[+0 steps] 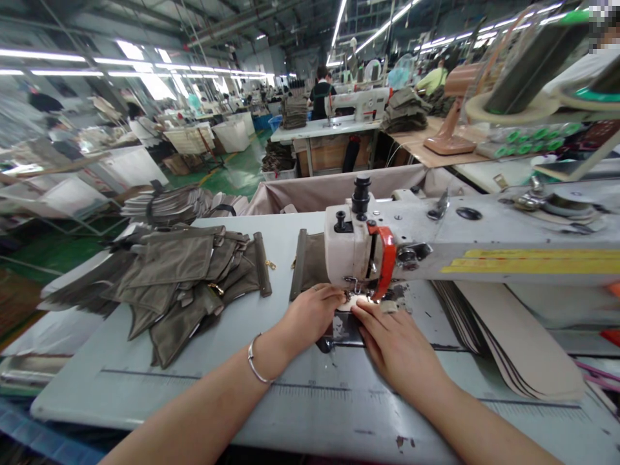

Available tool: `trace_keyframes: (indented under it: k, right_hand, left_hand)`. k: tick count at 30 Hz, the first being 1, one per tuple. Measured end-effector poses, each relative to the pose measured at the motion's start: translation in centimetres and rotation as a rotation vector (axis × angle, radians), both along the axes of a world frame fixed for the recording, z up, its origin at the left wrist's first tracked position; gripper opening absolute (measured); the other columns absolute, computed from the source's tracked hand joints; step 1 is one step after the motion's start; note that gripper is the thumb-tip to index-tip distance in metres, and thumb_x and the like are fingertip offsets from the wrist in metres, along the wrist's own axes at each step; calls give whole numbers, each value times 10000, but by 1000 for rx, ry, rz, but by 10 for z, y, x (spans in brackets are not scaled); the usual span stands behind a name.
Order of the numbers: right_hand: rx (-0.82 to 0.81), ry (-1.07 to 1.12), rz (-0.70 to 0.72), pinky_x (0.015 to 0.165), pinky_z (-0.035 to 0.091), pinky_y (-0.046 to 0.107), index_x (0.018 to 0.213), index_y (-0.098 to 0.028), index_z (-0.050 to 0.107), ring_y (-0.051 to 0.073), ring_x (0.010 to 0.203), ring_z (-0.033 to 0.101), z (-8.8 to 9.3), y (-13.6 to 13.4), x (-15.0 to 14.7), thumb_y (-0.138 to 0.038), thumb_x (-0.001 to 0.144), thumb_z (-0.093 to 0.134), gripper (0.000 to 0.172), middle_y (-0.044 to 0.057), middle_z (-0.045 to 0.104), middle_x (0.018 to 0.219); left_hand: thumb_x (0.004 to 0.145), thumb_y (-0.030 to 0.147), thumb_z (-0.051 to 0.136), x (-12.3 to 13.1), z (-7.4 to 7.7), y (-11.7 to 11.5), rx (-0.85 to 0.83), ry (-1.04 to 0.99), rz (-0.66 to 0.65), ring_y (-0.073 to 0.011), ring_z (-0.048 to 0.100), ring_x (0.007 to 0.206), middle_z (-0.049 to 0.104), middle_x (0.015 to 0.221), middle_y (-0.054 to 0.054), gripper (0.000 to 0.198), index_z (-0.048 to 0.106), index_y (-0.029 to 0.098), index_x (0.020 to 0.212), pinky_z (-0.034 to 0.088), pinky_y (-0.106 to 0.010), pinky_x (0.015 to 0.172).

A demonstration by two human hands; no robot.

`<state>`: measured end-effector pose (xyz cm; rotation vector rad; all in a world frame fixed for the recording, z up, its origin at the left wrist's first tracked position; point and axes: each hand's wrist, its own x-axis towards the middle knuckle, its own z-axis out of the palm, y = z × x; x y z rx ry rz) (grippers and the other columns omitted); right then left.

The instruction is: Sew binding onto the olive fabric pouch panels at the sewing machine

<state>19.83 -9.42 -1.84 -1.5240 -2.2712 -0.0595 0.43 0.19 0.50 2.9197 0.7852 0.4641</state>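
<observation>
Both my hands are at the head of a sewing machine (349, 248), close below its needle area. My left hand (310, 316), with a silver bangle at the wrist, has its fingers bent together at the edge of an olive-grey fabric panel (312, 255). A small pale patch (357, 301) shows between my fingertips under the presser foot. My right hand (394, 332) lies with fingers stretched forward, fingertips touching the pale patch. The needle tip is hidden by the machine head and fingers. A strip with a gold zipper pull edges the panel's left side.
Olive fabric pieces (179, 271) are heaped on the table's left. Long flat panels (523, 349) are stacked under the machine arm at right. A cloth-lined bin (310, 190) stands behind the table (232, 387). Thread cones (537, 71) rise at upper right. Other people work farther back.
</observation>
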Motion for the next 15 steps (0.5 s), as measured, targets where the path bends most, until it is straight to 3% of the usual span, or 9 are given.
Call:
trace_keyframes:
  k: [5, 10, 13, 15]
  right_hand:
    - [-2, 2, 7, 888, 445, 429, 1300, -186, 545, 248, 1020, 558, -1, -2, 0, -179, 933, 486, 372, 87, 597, 1265]
    - [1, 9, 30, 917, 453, 421, 1291, -189, 549, 236, 1068, 561, 7, -5, -1, -172, 929, 488, 367, 80, 606, 1255]
    - [-5, 38, 70, 933, 460, 377, 1214, -249, 598, 189, 1059, 582, 21, -21, 17, -184, 941, 469, 309, 23, 649, 1176]
    - [39, 88, 17, 962, 445, 386, 1191, -275, 608, 190, 1073, 580, 27, -36, 45, -241, 951, 458, 285, 9, 655, 1161]
  left_hand:
    - [895, 82, 518, -2, -1, -4, -6, -31, -16, -188, 616, 1101, 682, 1137, -64, 250, 635, 153, 1104, 492, -332, 1015]
    - [886, 75, 530, -4, -4, -4, 1, -57, -18, -188, 602, 1122, 671, 1162, -73, 268, 629, 137, 1127, 481, -324, 1030]
    - [905, 79, 501, -4, -7, -1, 0, -56, -15, -181, 595, 1121, 666, 1175, -69, 290, 626, 153, 1157, 481, -324, 1024]
    - [920, 95, 494, -4, -10, 3, -16, -70, -24, -176, 588, 1112, 660, 1183, -54, 283, 629, 170, 1157, 473, -318, 1028]
